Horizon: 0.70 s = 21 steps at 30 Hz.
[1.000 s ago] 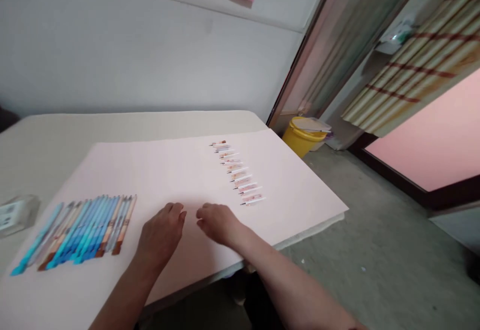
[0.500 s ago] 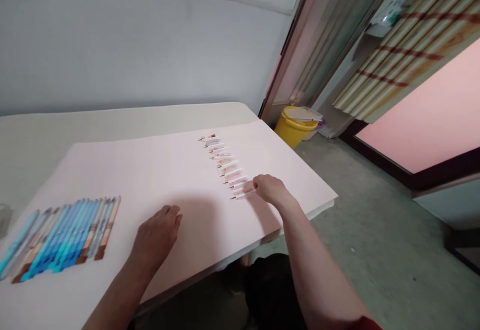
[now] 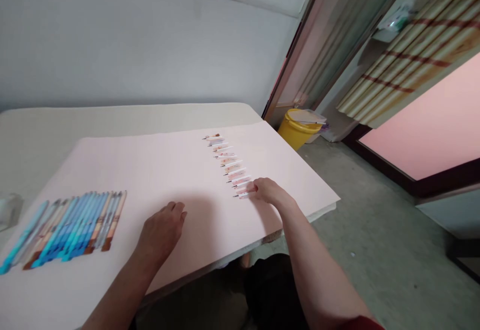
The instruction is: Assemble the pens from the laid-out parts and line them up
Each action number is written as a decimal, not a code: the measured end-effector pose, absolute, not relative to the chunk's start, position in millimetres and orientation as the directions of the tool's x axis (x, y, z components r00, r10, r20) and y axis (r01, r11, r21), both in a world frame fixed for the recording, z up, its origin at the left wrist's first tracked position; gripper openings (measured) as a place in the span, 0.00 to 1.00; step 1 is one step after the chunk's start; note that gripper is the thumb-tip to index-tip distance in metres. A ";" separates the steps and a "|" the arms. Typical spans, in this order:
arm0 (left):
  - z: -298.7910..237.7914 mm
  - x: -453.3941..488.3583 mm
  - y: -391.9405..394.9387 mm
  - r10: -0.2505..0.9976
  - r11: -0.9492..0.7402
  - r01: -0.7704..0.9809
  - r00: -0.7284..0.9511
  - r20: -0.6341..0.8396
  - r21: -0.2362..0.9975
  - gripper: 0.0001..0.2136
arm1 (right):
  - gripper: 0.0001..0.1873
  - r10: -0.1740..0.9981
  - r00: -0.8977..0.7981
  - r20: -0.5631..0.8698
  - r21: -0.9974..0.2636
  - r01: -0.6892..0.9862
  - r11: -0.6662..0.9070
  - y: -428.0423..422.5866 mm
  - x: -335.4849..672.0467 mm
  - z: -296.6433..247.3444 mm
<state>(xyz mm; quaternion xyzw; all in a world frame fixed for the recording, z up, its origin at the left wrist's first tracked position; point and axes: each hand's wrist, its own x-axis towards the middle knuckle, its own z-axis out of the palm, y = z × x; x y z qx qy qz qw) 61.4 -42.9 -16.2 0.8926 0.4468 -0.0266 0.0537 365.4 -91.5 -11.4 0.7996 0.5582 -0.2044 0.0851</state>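
Observation:
A large pale pink sheet (image 3: 161,170) covers the table. My right hand (image 3: 269,191) rests at the near end of a row of several short white pen tips (image 3: 226,162), its curled fingers pinching the nearest one (image 3: 244,195). My left hand (image 3: 162,230) lies palm down on the sheet with nothing in it, fingers loosely bent. Far to its left lies a row of several blue and brown pen barrels (image 3: 69,227), side by side.
A beige table (image 3: 48,130) reaches to the grey wall. A small clear box (image 3: 8,209) sits at the left edge. Past the table's right corner stand a yellow bucket (image 3: 296,127), a doorway and grey floor.
My right hand left its place beside the left hand and went right to the near end of the tip row, then closed on the nearest tip. The left hand stayed put.

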 end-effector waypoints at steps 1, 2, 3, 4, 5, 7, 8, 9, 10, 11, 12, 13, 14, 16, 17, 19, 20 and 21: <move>-16.2 61.5 -43.0 0.797 -0.592 0.802 0.597 -0.091 0.079 0.16 | 0.10 0.859 0.288 -0.423 -0.089 0.930 -0.356 -91.4 362.8 -10.5; -16.4 61.7 -43.1 0.799 -0.589 0.804 0.595 -0.088 0.085 0.16 | 0.10 0.861 0.281 -0.424 -0.086 0.934 -0.347 -91.4 359.9 -9.5; -16.7 62.0 -43.0 0.799 -0.589 0.803 0.595 -0.086 0.091 0.16 | 0.09 0.863 0.272 -0.426 -0.082 0.938 -0.337 -91.5 356.7 -8.6; -17.2 62.3 -42.9 0.798 -0.589 0.802 0.596 -0.086 0.094 0.16 | 0.09 0.865 0.261 -0.428 -0.079 0.943 -0.324 -91.5 353.4 -7.6; -17.8 62.7 -42.8 0.797 -0.591 0.801 0.598 -0.087 0.094 0.16 | 0.09 0.869 0.248 -0.429 -0.078 0.948 -0.309 -91.5 350.0 -6.8; -19.3 63.3 -42.5 0.793 -0.596 0.798 0.602 -0.090 0.092 0.16 | 0.09 0.877 0.215 -0.430 -0.081 0.958 -0.275 -91.5 343.3 -5.3; -20.1 63.4 -42.3 0.791 -0.599 0.795 0.606 -0.087 0.094 0.16 | 0.09 0.882 0.198 -0.428 -0.084 0.963 -0.257 -91.5 340.1 -4.7; -20.9 63.4 -42.2 0.790 -0.601 0.793 0.608 -0.082 0.096 0.15 | 0.09 0.887 0.183 -0.425 -0.086 0.967 -0.241 -91.5 337.0 -4.3; -21.7 63.3 -42.1 0.789 -0.602 0.792 0.610 -0.077 0.101 0.15 | 0.09 0.891 0.170 -0.421 -0.086 0.971 -0.225 -91.4 333.8 -3.9; -22.3 63.2 -42.1 0.788 -0.603 0.790 0.611 -0.073 0.107 0.15 | 0.09 0.896 0.159 -0.415 -0.083 0.974 -0.211 -91.3 330.6 -3.7; -22.9 63.0 -42.1 0.788 -0.602 0.790 0.611 -0.072 0.112 0.15 | 0.09 0.900 0.149 -0.409 -0.079 0.977 -0.198 -91.1 327.0 -3.8; -23.4 62.9 -42.2 0.790 -0.600 0.792 0.609 -0.071 0.116 0.15 | 0.09 0.905 0.140 -0.401 -0.073 0.980 -0.184 -90.6 323.1 -4.1; -23.8 62.9 -42.3 0.792 -0.597 0.793 0.607 -0.070 0.121 0.14 | 0.09 0.910 0.130 -0.393 -0.068 0.983 -0.169 -89.9 318.7 -4.9; -24.4 63.2 -42.5 0.795 -0.589 0.795 0.602 -0.071 0.144 0.14 | 0.09 0.921 0.103 -0.374 -0.061 0.989 -0.136 -87.6 308.2 -7.8; -24.8 63.7 -42.5 0.799 -0.580 0.797 0.597 -0.072 0.169 0.14 | 0.09 0.927 0.089 -0.365 -0.059 0.991 -0.118 -86.0 302.3 -10.0; -25.9 65.2 -42.3 0.823 -0.526 0.805 0.564 -0.077 0.272 0.13 | 0.10 0.937 0.064 -0.343 -0.058 0.994 -0.089 -82.2 289.7 -15.9; -26.7 66.4 -42.3 0.845 -0.468 0.806 0.528 -0.081 0.363 0.12 | 0.11 0.942 0.057 -0.330 -0.058 0.995 -0.080 -80.0 283.3 -19.4; -27.8 67.7 -42.4 0.870 -0.383 0.787 0.483 -0.096 0.483 0.10 | 0.11 0.947 0.053 -0.316 -0.059 0.995 -0.075 -77.6 277.1 -23.1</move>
